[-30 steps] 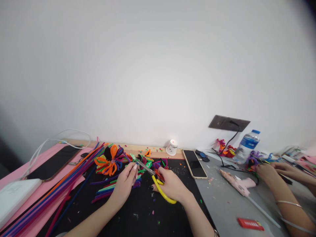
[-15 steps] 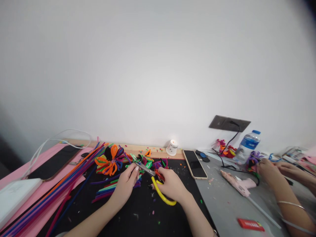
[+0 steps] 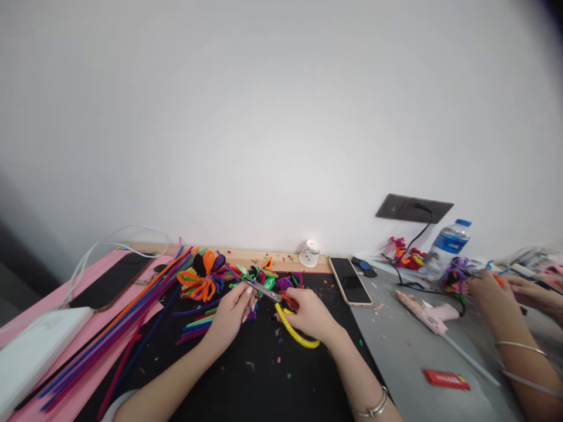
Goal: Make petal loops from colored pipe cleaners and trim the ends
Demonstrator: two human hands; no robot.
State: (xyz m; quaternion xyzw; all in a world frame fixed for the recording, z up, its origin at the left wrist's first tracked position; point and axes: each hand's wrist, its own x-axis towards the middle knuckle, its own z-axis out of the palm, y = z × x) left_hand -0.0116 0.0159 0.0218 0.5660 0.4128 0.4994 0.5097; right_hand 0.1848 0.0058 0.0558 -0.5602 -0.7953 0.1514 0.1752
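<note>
My right hand (image 3: 308,310) is closed around the handles of a pair of scissors (image 3: 266,291), one grip red and the other a long yellow curve. Their metal blades point up and left, with the tips at my left hand (image 3: 235,305). The left fingers are pinched together beside the blades; what they hold is too small and partly hidden. Just behind lie colourful pipe-cleaner loops (image 3: 268,275) in green, orange and black. An orange, black and purple pipe-cleaner flower (image 3: 206,278) sits left of them. Cut pipe cleaners (image 3: 197,325) lie partly under my left hand.
Long pipe cleaners (image 3: 109,334) lie at left over pink sheets, near a dark phone (image 3: 109,281) and a white box (image 3: 44,340). A paper cup (image 3: 309,253), another phone (image 3: 350,281), a glue gun (image 3: 426,313) and a bottle (image 3: 446,249) stand or lie rightward. A co-worker's hands (image 3: 492,293) work at far right.
The view has shifted slightly, so most things sit a little higher and further right. My hands keep the same hold, with the blades still by the left fingers.
</note>
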